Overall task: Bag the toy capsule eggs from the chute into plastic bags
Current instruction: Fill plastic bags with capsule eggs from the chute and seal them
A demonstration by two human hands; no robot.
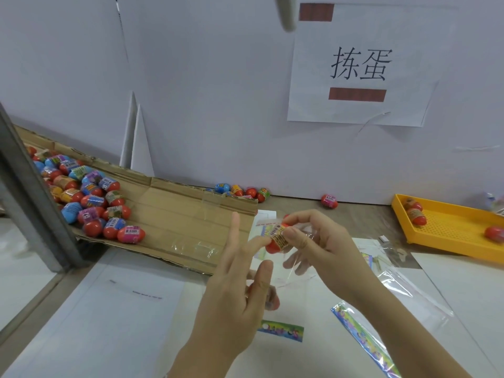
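Two characters, 拣蛋, mark the sign (359, 67) upper right; above the white worktop (122, 315) my right hand (323, 248) pinches a labelled egg (276, 244), my left hand (234, 290) spread, touching it.

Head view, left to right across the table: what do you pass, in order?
Metal post → pile of eggs → bare end of the cardboard chute → egg cluster by the wall → held egg → lone egg by the wall → yellow tray.

Bright even light, faint shadows, glare on plastic bag (409, 289) at four o'clock, blurred grey object (285, 12) at twelve, edges bowed.
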